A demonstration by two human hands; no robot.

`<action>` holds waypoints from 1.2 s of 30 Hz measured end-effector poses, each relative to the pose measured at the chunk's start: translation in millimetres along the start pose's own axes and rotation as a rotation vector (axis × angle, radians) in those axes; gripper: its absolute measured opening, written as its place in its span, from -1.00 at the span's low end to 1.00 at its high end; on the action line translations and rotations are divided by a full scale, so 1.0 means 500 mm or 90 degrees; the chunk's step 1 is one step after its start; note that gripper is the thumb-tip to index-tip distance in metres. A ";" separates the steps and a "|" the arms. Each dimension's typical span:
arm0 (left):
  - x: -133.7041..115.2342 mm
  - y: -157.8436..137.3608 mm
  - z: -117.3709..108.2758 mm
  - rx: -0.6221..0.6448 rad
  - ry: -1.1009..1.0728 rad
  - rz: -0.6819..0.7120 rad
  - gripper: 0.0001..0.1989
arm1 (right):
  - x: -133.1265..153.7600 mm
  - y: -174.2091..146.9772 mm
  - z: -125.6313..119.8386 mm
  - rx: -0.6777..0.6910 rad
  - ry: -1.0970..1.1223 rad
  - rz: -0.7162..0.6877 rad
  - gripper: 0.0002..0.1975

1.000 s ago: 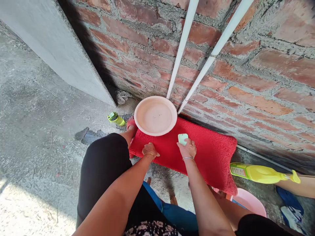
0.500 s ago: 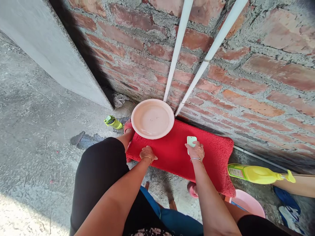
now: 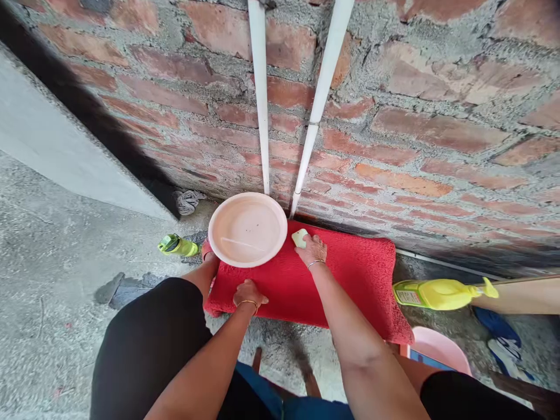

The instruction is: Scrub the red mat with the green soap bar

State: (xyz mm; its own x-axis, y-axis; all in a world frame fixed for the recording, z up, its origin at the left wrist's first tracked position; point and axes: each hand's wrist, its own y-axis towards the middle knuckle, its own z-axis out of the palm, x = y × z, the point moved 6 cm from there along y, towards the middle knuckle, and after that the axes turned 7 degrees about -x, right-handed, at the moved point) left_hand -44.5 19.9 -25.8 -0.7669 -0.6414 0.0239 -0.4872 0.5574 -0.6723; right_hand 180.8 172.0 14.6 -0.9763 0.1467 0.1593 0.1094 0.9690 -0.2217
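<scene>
A thick red cloth with a rough, fuzzy texture is draped over a low bench-like support. My right hand is closed around a pale green, flat block with rounded corners, against the cloth near its far edge; the block's underside is hidden. At the cloth's near left edge, my left hand presses down with its fingers curled on the fabric and the thumb pointing right. Just beyond it, a pale pink basin holding what looks like water rests on the cloth's far left corner.
Against the brick wall run two white pipes. A green bottle lies on the concrete floor at left. To the right are a yellow pump bottle, a pink tub and blue-and-white shoes. A grey slab leans at left.
My right hand has slid the pale green block left and away from me, closer to the basin. My left hand stays at the cloth's edge. The view has shifted right.
</scene>
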 end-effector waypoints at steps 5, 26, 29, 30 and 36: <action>-0.002 -0.004 -0.005 -0.018 -0.010 0.005 -0.23 | -0.177 -0.002 -0.029 -0.050 -0.016 0.105 -0.51; -0.008 -0.006 -0.007 -0.001 -0.001 0.017 -0.23 | -0.522 -0.040 -0.081 -0.081 0.025 0.363 -0.45; -0.011 -0.011 -0.011 0.010 -0.002 0.015 -0.23 | -0.579 -0.064 -0.090 -0.091 0.000 0.437 -0.44; -0.011 -0.012 -0.012 0.012 -0.002 0.015 -0.23 | -0.593 -0.071 -0.092 -0.097 0.005 0.464 -0.43; -0.009 -0.016 -0.013 -0.002 0.000 0.013 -0.25 | -0.490 -0.029 -0.082 -0.116 0.066 0.369 -0.46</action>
State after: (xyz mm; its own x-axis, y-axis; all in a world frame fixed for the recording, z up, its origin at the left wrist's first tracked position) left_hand -39.8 22.0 -15.7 -0.7768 -0.6297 0.0109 -0.4733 0.5723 -0.6697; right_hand 426.0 130.4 18.4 -0.7255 0.6700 0.1571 0.6564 0.7423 -0.1344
